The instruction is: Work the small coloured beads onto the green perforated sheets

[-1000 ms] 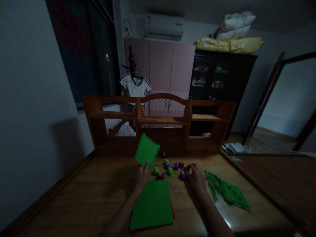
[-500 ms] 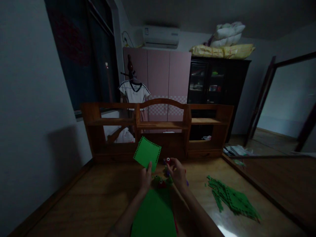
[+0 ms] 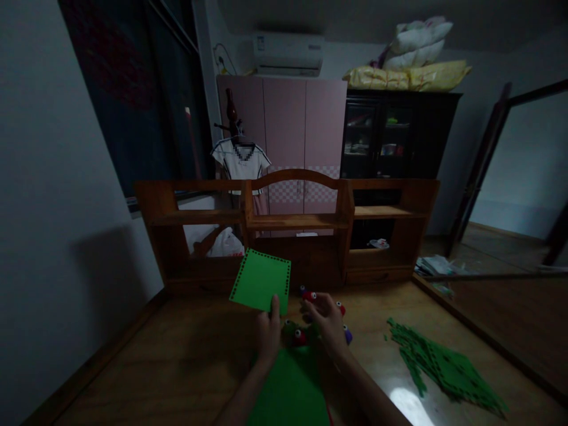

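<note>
My left hand (image 3: 268, 331) pinches the lower edge of a green paper sheet (image 3: 261, 287) with punched holes along its border, held up above the wooden table (image 3: 177, 367). My right hand (image 3: 328, 322) is lifted beside it, fingers closed on a small red craft punch (image 3: 309, 296). Below and between my hands several small round punches lie on the table, among them a red one (image 3: 300, 337), a green one (image 3: 289, 326) and a purple one (image 3: 347, 335). A stack of green paper (image 3: 290, 393) lies flat in front of me.
A pile of punched green sheets (image 3: 444, 370) lies on the table at the right. A wooden shelf unit (image 3: 293, 222) stands along the table's far edge. Behind it are a pink wardrobe (image 3: 284, 130) and a dark cabinet (image 3: 390, 133). The room is dim.
My right hand left the punches on the table, came up with a red punch and moved next to the held sheet. The sheet has tilted flatter and lower.
</note>
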`<state>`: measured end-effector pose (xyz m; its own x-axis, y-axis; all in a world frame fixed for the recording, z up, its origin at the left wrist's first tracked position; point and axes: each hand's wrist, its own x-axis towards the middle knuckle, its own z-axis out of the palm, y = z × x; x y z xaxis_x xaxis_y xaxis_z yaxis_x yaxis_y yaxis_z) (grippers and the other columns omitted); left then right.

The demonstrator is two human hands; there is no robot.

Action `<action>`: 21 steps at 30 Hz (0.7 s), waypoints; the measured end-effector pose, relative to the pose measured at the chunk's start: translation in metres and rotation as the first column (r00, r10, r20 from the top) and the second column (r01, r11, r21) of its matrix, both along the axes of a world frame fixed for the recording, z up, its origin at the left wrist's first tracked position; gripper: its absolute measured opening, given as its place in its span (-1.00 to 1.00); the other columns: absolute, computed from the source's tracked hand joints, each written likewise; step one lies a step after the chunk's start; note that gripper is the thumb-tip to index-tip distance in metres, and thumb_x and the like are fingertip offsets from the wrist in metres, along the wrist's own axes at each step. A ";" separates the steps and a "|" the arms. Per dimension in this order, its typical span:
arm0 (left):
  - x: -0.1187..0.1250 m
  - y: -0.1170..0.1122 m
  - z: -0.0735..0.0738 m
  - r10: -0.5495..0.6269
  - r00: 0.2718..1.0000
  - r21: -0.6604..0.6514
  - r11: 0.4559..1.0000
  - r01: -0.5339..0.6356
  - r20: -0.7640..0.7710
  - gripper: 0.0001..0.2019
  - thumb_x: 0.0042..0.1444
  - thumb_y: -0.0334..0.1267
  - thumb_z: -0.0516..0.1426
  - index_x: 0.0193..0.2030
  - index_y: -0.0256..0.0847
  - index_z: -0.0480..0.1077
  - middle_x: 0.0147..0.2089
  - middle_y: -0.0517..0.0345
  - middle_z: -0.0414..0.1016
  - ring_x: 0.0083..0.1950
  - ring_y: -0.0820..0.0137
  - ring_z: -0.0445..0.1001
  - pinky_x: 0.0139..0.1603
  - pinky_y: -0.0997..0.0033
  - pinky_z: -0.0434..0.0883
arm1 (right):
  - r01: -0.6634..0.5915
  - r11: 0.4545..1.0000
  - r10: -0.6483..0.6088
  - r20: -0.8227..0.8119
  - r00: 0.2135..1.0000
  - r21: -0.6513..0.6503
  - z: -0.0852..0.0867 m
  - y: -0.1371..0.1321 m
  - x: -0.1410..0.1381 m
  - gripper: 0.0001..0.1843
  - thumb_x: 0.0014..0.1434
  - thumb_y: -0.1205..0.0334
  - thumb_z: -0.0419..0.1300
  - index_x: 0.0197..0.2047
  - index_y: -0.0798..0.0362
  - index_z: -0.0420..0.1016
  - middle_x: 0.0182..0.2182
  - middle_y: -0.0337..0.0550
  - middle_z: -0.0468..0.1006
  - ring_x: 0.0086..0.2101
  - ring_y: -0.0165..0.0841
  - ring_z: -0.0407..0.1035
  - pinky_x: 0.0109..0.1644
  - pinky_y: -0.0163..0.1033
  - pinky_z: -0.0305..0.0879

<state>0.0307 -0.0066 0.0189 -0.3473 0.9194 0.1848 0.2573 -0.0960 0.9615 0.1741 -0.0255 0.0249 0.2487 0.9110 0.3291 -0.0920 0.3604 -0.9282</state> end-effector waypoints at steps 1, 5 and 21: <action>0.001 0.000 0.000 0.002 1.000 0.004 1.000 -0.002 0.004 -0.38 0.03 0.29 -0.06 -0.72 -0.25 0.22 -0.73 0.16 0.20 -0.61 0.42 0.21 -0.54 0.45 0.07 | -0.032 0.999 0.031 -0.053 0.998 -0.015 -0.001 0.001 0.000 -0.58 -0.01 -0.03 0.26 -0.15 0.04 0.38 -0.25 -0.02 0.56 -0.30 -0.20 0.49 -0.32 -0.16 0.42; -0.001 0.002 -0.003 0.027 0.999 0.020 0.999 -0.026 -0.018 -0.37 0.03 0.29 -0.06 -0.74 -0.25 0.19 -0.73 0.17 0.19 -0.63 0.46 0.19 -0.55 0.47 0.06 | -0.119 0.991 0.105 -0.185 0.977 -0.063 -0.004 0.003 0.004 -0.57 -0.05 0.00 0.30 -0.14 0.05 0.42 -0.21 -0.01 0.56 -0.23 -0.18 0.49 -0.21 -0.10 0.42; 0.014 0.008 -0.017 -0.552 0.718 0.019 0.798 0.602 0.424 -0.46 -0.10 0.30 0.07 -0.54 -0.24 0.20 -0.74 0.37 0.08 -0.72 0.57 0.10 -0.60 0.53 0.20 | -0.307 0.946 0.274 -0.250 0.929 -0.104 -0.006 0.000 0.008 -0.61 -0.07 0.09 0.33 -0.18 0.12 0.48 -0.17 0.00 0.56 -0.16 -0.19 0.47 -0.01 -0.08 0.35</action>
<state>0.0449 0.0015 0.0021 0.2392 0.9702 0.0380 -0.2086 0.0131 0.9779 0.1817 -0.0260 0.0191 0.0192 0.9869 0.1601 -0.3891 0.1549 -0.9081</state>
